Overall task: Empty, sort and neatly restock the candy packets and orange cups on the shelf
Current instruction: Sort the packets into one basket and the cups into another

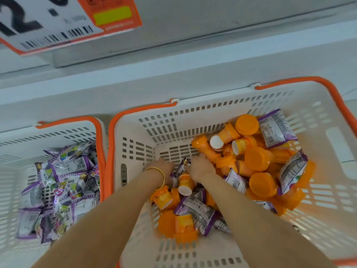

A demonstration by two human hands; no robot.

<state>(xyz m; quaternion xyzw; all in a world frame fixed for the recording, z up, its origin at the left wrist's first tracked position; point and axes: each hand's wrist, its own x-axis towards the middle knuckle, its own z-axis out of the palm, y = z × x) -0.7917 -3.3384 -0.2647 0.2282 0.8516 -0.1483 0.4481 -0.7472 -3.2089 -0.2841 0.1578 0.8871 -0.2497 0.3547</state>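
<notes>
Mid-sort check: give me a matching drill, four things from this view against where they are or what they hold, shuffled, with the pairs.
Things:
1. left basket
2. right basket
3. price label
4. gold bangle

Matches:
A. worn on the wrist of the left hand
B. orange cups and candy packets mixed
C. hanging at upper left, above the baskets
D. only purple packets showing

Pairs: 1-D, 2-B, 3-C, 4-A

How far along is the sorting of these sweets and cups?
Partly done. The left basket already holds only purple packets. The left hand and right hand are down in the right basket at a packet between them; grip unclear. Left: more packets lie mixed among the orange cups, and the visible shelf holds no stock.
</notes>
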